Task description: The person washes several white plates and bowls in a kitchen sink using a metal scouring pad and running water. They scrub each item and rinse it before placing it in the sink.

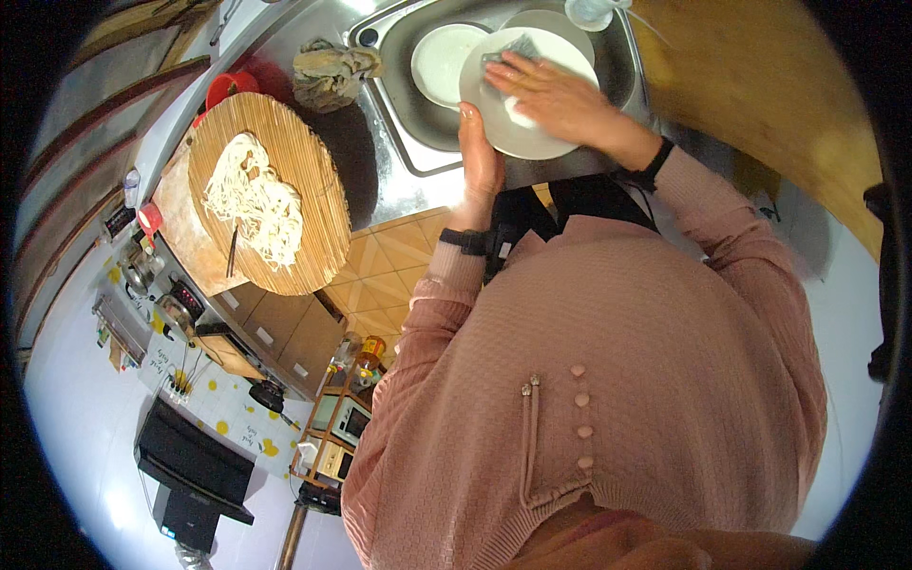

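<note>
Over the stainless steel sink (427, 153), my left hand (481, 153) grips the near left rim of a white plate (527, 139), thumb on its upper side. My right hand (552, 96) lies on the plate's face, fingers pressing a grey scrubbing cloth or pad (516, 48) against it; the hand is slightly blurred. Another white plate (445, 64) lies in the basin at the left, partly overlapped by the held one. Behind the held plate shows the rim of a further dish (570, 32). A crumpled greyish cloth (328, 75) sits on the counter left of the basin.
A round woven straw tray (320, 214) with noodles (263, 206) and dark chopsticks (232, 251) stands left of the sink, beside red containers (231, 85). A whitish object (590, 13) is at the sink's far right corner. A wooden surface (755, 85) borders the right side.
</note>
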### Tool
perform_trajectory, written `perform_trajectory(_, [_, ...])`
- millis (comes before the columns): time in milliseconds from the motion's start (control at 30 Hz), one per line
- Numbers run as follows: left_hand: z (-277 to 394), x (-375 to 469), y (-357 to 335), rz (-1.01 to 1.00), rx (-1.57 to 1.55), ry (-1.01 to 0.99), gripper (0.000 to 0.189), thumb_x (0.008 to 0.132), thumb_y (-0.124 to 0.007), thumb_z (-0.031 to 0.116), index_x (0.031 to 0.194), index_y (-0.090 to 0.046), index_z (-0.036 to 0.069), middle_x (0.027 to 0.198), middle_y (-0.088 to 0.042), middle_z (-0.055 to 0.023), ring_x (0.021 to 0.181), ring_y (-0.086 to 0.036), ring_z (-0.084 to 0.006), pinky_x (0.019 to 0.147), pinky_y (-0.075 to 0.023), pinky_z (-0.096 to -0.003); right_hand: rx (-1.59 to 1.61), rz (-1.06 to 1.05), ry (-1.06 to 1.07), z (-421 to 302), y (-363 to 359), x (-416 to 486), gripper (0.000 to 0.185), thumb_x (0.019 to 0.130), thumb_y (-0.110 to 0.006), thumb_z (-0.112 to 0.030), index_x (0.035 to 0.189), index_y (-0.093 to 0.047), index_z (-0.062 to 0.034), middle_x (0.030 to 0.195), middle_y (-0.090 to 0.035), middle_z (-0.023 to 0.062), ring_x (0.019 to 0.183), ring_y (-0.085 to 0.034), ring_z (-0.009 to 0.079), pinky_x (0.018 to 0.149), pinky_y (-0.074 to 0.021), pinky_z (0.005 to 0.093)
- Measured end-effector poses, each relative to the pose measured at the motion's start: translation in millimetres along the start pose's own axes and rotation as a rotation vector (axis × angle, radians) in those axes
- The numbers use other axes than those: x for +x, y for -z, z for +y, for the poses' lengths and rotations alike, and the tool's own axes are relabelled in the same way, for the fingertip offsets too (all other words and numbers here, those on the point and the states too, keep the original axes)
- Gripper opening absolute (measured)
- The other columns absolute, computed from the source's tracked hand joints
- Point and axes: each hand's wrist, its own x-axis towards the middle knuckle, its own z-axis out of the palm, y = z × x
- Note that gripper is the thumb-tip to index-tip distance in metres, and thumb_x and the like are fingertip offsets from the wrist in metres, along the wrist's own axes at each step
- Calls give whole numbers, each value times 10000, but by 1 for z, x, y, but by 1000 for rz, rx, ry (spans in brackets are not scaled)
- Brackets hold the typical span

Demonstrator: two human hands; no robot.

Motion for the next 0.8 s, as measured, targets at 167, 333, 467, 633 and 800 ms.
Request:
perform_trajectory(167, [18, 5, 10, 70, -74, 51, 919, 1108, -394, 740, 1652, -386, 0, 1602, -525, -160, 1479, -507, -289, 1227, -422, -442, 322, -235, 77, -4, 1, -14, 525, 1130, -566, -322, 1580, -562, -50, 1693, -510, 96, 1597, -424, 256, 1306, -353, 470])
perform_trajectory(333, [19, 2, 9, -18, 15, 106, 948, 1089, -388, 773, 1667, -374, 21, 1605, -523, -153, 1489, -501, -292, 1234, -419, -445, 1, -71, -43, 4, 18, -4, 521, 1122, -570, -346, 1550, -598, -50, 1664, -548, 86, 1563, -461, 230, 1284, -376, 454])
perform_trajectory(467, [16, 5, 2, -74, -26, 63, 948, 1089, -381, 778, 1675, -359, 34, 1624, -496, -171, 1512, -473, -314, 1239, -414, -459, 303, -106, 92, -7, 11, 4, 514, 1129, -560, -377, 1508, -630, -36, 1599, -601, 132, 1558, -461, 292, 1293, -354, 491])
perform_trajectory(633, [35, 11, 17, 19, 24, 97, 953, 1094, -364, 778, 1650, -396, 4, 1600, -528, -167, 1465, -517, -304, 1226, -419, -446, 635, -54, -51, 16, 6, -24, 338, 1089, -666, -306, 1301, -780, -69, 1415, -733, 135, 1476, -560, 318, 1263, -411, 484])
perform_trajectory(800, [24, 16, 5, -35, -5, -15, 918, 1116, -371, 738, 1637, -408, -17, 1588, -531, -170, 1461, -515, -288, 1221, -421, -443, 64, 110, -28, 5, 0, -22, 608, 988, -765, -385, 1487, -638, -62, 1630, -559, 155, 1510, -531, 333, 1243, -450, 481])
